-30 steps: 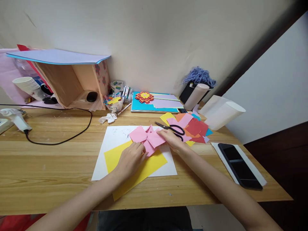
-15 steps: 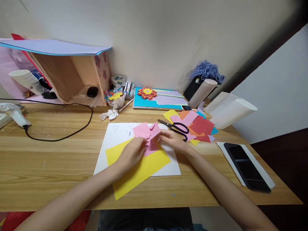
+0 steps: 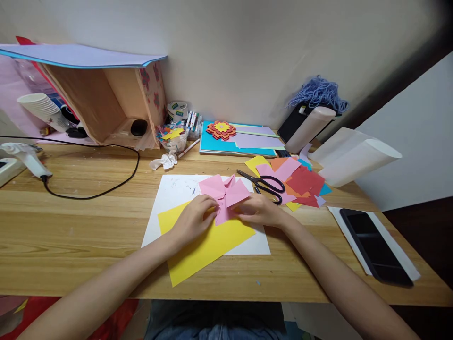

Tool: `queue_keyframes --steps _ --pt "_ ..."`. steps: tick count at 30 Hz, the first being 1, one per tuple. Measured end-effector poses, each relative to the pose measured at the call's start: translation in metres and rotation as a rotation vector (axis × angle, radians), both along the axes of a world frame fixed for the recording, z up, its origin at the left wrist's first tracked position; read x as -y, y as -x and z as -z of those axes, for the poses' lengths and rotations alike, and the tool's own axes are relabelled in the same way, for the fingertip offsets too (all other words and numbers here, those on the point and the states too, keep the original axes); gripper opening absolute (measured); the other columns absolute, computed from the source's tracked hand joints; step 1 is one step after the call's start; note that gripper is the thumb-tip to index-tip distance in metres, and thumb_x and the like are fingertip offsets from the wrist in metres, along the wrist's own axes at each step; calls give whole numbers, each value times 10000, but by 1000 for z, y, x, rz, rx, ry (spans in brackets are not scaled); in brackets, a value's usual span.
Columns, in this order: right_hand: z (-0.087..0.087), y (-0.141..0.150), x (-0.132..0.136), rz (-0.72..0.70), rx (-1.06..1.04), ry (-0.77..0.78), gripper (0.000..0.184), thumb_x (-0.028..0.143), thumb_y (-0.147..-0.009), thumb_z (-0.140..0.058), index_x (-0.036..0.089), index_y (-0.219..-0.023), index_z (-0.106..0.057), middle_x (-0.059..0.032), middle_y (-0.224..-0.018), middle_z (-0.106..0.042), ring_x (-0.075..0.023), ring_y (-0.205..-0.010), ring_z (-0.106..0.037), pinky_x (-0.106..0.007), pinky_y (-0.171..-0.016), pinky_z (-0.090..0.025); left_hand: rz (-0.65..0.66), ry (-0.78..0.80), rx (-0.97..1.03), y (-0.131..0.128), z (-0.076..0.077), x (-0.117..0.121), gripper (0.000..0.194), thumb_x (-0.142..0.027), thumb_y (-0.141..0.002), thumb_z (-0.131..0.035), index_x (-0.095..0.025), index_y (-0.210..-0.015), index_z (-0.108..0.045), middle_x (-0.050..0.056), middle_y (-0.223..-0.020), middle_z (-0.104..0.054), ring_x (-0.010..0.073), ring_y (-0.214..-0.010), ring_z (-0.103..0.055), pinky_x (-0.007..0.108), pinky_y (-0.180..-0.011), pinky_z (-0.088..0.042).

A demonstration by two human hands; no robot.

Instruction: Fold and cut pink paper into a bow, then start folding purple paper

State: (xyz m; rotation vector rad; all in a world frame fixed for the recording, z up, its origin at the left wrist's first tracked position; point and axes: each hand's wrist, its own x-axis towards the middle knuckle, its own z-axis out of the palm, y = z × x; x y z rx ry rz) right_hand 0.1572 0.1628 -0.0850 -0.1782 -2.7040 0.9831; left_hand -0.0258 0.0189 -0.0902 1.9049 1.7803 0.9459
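A folded pink paper piece (image 3: 225, 194), with several flaps standing out like petals, is between my two hands. My left hand (image 3: 195, 218) pinches its lower left part, thumb and forefinger together. On the other side my right hand (image 3: 260, 210) has its fingers closed at the right flap, partly tucked under it. Beneath lie a yellow sheet (image 3: 208, 250), set at an angle, and a white sheet (image 3: 247, 245) with dark marks near its top edge. Black-handled scissors (image 3: 265, 184) rest just beyond my right hand.
Coloured paper scraps (image 3: 306, 179) lie right of the scissors. A phone (image 3: 375, 248) is at the right. Behind are a layered paper flower (image 3: 221, 130), a cup of scraps (image 3: 173, 139) and a crumpled tissue (image 3: 163, 161). A glue gun (image 3: 28, 158) and its cord (image 3: 88, 197) occupy the left.
My right hand has shifted from on top of the right flap to its underside. That flap lifted, then came down flatter. My left hand keeps its pinch. The camera view has moved slightly.
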Motion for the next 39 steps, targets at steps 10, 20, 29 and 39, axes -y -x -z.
queue_keyframes --steps 10,20,29,39 --pt "2 0 -1 -23 -10 -21 328 149 -729 -579 308 -1004 -660 -18 -1052 -644 -199 -956 -581 -369 -832 -457 42 0 -199 -10 -1 5 301 -313 -782 -571 -175 -1048 -548 98 -1063 -567 226 -956 -539 377 -792 -462" --pt "10 2 6 26 -51 28 281 253 -744 -606 285 -1019 -652 -27 -1051 -646 -201 -954 -586 -360 -842 -463 168 32 -223 -4 -6 2 197 -165 -858 -387 -164 -916 -575 92 -936 -594 179 -843 -560 303 -709 -456" --pt "18 9 14 26 -62 15 215 258 -733 -607 298 -931 -683 -26 -983 -670 -203 -912 -601 -379 -817 -482 267 91 -96 19 -14 -2 158 -149 -833 -415 -182 -926 -538 57 -936 -586 162 -848 -546 277 -728 -425" --pt "17 17 23 115 -102 73 173 281 -815 -538 264 -926 -669 -59 -994 -642 -203 -932 -571 -382 -822 -458 214 119 -22 24 -16 -3 114 -207 -828 -462 -184 -853 -571 56 -913 -552 166 -840 -528 290 -727 -423"
